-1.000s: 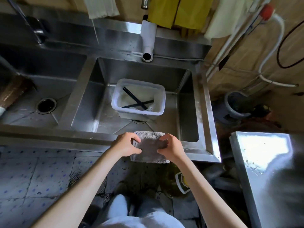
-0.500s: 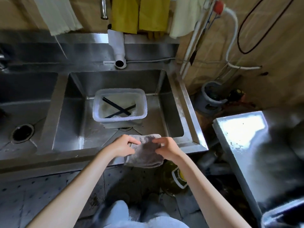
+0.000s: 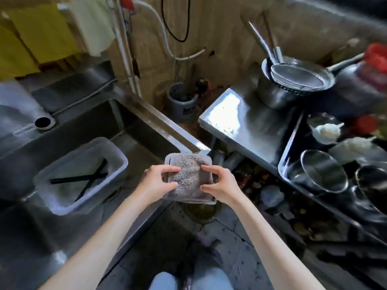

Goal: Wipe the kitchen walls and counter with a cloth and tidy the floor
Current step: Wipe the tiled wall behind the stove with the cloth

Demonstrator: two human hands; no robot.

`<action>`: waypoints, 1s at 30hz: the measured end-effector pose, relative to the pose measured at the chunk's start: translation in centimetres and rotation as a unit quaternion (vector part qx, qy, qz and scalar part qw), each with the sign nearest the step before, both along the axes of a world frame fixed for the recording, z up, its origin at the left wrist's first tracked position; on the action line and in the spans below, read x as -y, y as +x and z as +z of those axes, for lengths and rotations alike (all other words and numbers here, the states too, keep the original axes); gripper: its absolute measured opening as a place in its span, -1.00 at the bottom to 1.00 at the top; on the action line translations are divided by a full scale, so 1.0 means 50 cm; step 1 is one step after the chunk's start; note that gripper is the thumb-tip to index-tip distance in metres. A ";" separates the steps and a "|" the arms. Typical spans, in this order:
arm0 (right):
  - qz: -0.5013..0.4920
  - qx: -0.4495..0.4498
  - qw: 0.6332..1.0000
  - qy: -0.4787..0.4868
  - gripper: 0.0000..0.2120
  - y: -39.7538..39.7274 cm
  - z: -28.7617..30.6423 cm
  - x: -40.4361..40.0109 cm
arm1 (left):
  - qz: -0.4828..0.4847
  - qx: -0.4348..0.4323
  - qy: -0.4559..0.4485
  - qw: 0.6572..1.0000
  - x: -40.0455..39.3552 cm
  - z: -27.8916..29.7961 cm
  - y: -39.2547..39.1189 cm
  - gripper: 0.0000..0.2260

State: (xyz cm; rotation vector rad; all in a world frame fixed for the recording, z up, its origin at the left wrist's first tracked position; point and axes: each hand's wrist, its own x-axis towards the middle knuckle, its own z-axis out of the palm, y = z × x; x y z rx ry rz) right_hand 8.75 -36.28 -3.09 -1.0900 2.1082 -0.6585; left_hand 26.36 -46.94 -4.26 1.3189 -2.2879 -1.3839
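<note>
**Cloth folded and in hand, wiping not yet begun**

While the grey cloth (image 3: 189,178) is gripped from both sides, the step in hand looks like preparation: folding or squaring it into a pad before any surface is touched. On the far left the steel sink (image 3: 146,114) holds a pale plastic tub (image 3: 117,162) with two dark chopsticks (image 3: 90,178) crossed inside it; none of this is being handled. Next comes the left hand (image 3: 156,183), fingers curled narrow, thumb and fingertips pinching the cloth's left edge. The cloth sits between the hands, held in the air just above the sink's near right corner and over the floor, touching no surface that I can see. It is a thick, nubbly terry piece, folded to a rough square with rounded corners, its lower edge hanging slightly. It should be soft and pliant, and whether it is damp cannot be told. The right hand (image 3: 219,185) mirrors the left, closed on the right edge with thumb below and fingers above.

Further right stands a steel counter (image 3: 240,122), its near part bare and shiny, with a pot and strainers (image 3: 297,77) at the back. It looks like the nearest candidate for wiping: one hand would need to take the pad flat and press it to the metal.
</note>
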 end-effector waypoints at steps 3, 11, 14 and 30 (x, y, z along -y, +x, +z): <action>-0.070 -0.012 0.997 0.000 -0.42 -0.031 0.015 -0.075 | -0.073 -0.002 -0.024 0.997 -0.033 0.012 -0.066 -0.63; -0.262 0.017 0.965 -0.005 -0.39 -0.122 0.039 -0.312 | -0.233 -0.015 -0.046 0.971 -0.187 0.044 -0.264 -0.63; -0.321 0.029 0.947 -0.006 -0.37 -0.148 0.046 -0.406 | -0.285 -0.020 -0.036 0.958 -0.256 0.051 -0.334 -0.65; -0.519 0.017 0.855 -0.008 -0.33 -0.300 0.069 -0.834 | -0.495 -0.026 -0.052 0.867 -0.650 0.059 -0.655 -0.63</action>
